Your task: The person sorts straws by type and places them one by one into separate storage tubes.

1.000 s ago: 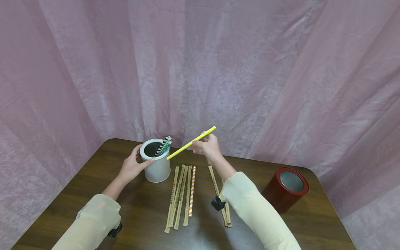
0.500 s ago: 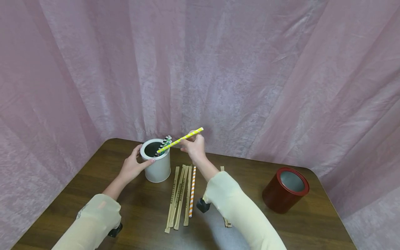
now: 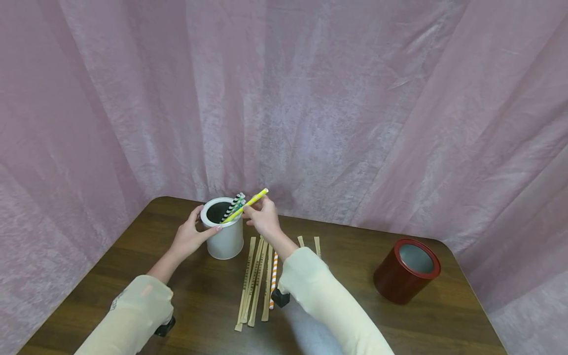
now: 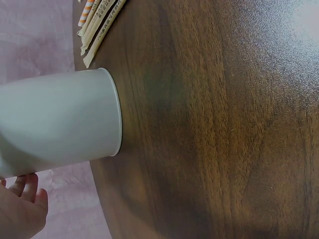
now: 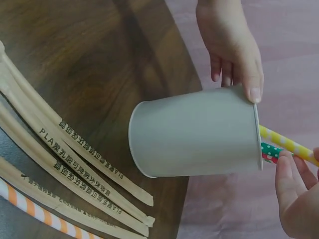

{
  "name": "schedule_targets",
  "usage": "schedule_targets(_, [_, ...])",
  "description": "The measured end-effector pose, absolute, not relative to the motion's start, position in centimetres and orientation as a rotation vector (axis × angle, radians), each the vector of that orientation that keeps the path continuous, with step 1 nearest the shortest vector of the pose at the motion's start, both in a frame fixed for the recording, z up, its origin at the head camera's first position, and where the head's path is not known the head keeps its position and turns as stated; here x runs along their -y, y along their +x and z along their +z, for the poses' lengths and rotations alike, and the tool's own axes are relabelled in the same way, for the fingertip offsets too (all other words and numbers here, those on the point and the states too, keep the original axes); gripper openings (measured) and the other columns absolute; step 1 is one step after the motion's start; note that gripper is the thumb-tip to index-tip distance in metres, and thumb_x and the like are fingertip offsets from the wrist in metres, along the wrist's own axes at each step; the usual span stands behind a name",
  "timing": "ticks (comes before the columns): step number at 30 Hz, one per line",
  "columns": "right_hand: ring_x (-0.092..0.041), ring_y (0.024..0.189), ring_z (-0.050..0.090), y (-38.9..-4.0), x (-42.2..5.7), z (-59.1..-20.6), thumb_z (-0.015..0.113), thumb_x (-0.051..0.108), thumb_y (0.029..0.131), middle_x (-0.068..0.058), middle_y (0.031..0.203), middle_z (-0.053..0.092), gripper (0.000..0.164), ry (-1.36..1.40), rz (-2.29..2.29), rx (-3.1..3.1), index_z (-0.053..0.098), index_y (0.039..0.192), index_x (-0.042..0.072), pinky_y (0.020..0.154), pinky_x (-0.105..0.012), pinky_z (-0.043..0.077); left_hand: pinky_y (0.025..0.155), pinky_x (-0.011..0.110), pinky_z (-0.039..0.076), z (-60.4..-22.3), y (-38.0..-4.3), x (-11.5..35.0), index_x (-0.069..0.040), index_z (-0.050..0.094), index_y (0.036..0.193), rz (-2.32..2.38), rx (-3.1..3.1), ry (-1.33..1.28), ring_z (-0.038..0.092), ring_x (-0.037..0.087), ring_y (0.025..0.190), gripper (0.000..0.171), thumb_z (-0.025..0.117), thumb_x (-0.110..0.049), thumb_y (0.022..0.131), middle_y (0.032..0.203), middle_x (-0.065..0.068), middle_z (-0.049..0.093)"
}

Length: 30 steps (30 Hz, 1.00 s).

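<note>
My left hand (image 3: pixel 187 240) grips the white can (image 3: pixel 225 242) at its rim, thumb on the near side and fingers round the left. In the left wrist view its fingers rest on the can's wall. My right hand (image 3: pixel 265 219) pinches a yellow paper straw with white dots (image 3: pixel 259 195), slanted, its lower end inside the can's mouth. Beside it, a black-and-white striped straw (image 3: pixel 230 209) and a green dotted straw (image 5: pixel 270 150) lean in the can against the right side of the rim. A pink dotted straw shows partly under the green one in the right wrist view.
Several paper-wrapped straws (image 3: pixel 254 283) lie right of the can, next to an orange-and-white striped straw (image 3: pixel 273 276). More wrapped straws (image 3: pixel 317 245) are partly hidden by the right sleeve. An open red can (image 3: pixel 399 276) stands at the right. A pink curtain (image 3: pixel 310 123) hangs behind the table.
My right hand has moved left with the yellow straw, whose lower end has gone from outside the white can into its mouth. The left hand stays on the can.
</note>
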State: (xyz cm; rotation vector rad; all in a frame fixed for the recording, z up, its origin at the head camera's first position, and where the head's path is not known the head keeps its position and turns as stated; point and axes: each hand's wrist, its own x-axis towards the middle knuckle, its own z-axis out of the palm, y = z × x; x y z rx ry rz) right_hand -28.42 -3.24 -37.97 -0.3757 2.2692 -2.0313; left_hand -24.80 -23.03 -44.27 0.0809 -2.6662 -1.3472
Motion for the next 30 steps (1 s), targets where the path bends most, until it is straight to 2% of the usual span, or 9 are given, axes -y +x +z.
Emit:
schedule_targets(6, [-0.032,0.08,0.065,-28.3,3.1,-38.6,0.054,0.012,0.085,-0.018,0.095,0.063,0.023,-0.425,-1.938,-2.264,0.054,0.104,-0.001,0.062,-0.033,0.053,0.094,0.055,0.033,-44.4,-24.9,23.1,-0.009,0.016,0.14,-1.347,2.666,0.08,0.036,0.036,0.123,0.09,0.063,-0.05,0.075,0.135,0.02,0.037])
schedule_targets(11, [-0.032,0.082,0.065,-28.1,2.2,-38.9,0.053,0.02,0.088,-0.017,0.1,0.063,0.029,-0.413,-1.847,-2.21,0.056,0.112,0.004,0.058,-0.028,0.052,0.094,0.055,0.033,-44.5,-24.9,23.1,-0.01,0.016,0.14,-1.349,2.667,0.085,0.035,0.036,0.124,0.091,0.062,-0.051,0.074,0.135,0.02,0.037])
schedule_targets(18, [-0.039,0.089,0.06,-26.6,0.3,-38.5,0.051,0.017,0.089,-0.021,0.11,0.058,0.037,-0.403,-1.769,-2.182,0.048,0.124,0.003,0.063,-0.031,0.052,0.095,0.055,0.032,-44.5,-25.0,23.1,-0.009,0.017,0.14,-1.341,2.659,0.084,0.034,0.038,0.124,0.091,0.063,-0.051,0.074,0.137,0.021,0.035])
schedule_targets(21, [-0.034,0.082,0.062,-26.7,-0.4,-39.1,0.052,0.016,0.088,-0.022,0.11,0.057,0.038,-0.374,-1.769,-2.178,0.047,0.124,0.003,0.066,-0.035,0.052,0.095,0.055,0.032,-44.6,-25.0,23.1,-0.009,0.018,0.14,-1.345,2.654,0.083,0.034,0.038,0.124,0.09,0.063,-0.05,0.074,0.137,0.021,0.035])
schedule_targets(25, [-0.019,0.065,0.061,-27.6,-1.4,-40.9,0.056,0.014,0.086,-0.021,0.103,0.058,0.04,-0.319,-1.806,-2.141,0.046,0.123,0.003,0.066,-0.039,0.052,0.095,0.055,0.032,-44.5,-24.9,23.1,-0.009,0.017,0.14,-1.355,2.653,0.081,0.034,0.038,0.125,0.09,0.063,-0.05,0.074,0.137,0.02,0.035])
schedule_targets(27, [-0.011,0.06,0.057,-28.2,-1.8,-42.0,0.058,0.015,0.085,-0.017,0.098,0.06,0.041,-0.288,-1.821,-2.131,0.046,0.123,0.004,0.062,-0.034,0.053,0.095,0.055,0.032,-44.5,-24.9,23.1,-0.01,0.017,0.14,-1.356,2.653,0.08,0.034,0.038,0.125,0.09,0.063,-0.05,0.074,0.137,0.02,0.035])
schedule_targets(30, [-0.01,0.058,0.056,-28.7,-2.4,-43.5,0.06,0.014,0.083,-0.007,0.089,0.058,0.042,-0.237,-1.837,-2.128,0.047,0.121,0.005,0.056,-0.026,0.05,0.095,0.055,0.032,-44.5,-24.9,23.1,-0.01,0.018,0.14,-1.358,2.648,0.08,0.034,0.037,0.125,0.09,0.064,-0.05,0.074,0.137,0.02,0.035])
